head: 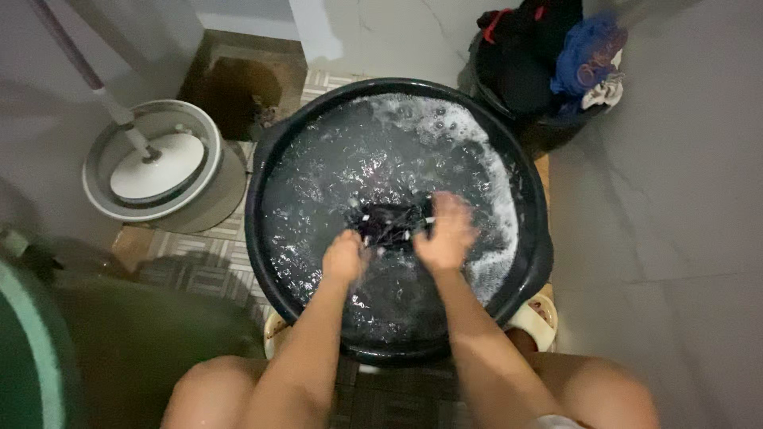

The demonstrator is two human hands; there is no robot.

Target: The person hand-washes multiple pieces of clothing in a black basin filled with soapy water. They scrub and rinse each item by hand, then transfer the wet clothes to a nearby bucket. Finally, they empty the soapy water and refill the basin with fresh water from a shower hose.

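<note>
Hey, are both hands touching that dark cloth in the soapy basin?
Touching. The head view shows the left hand and right hand gripping opposite ends of the dark cloth above the water in the black basin.

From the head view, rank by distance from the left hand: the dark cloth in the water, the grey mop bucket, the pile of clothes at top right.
From the left hand:
1. Dark wet cloth with white trim, in its grip, in the black basin's soapy water.
2. Round grey mop bucket, on the floor to the left.
3. Pile of dark and blue clothes, far upper right.
</note>
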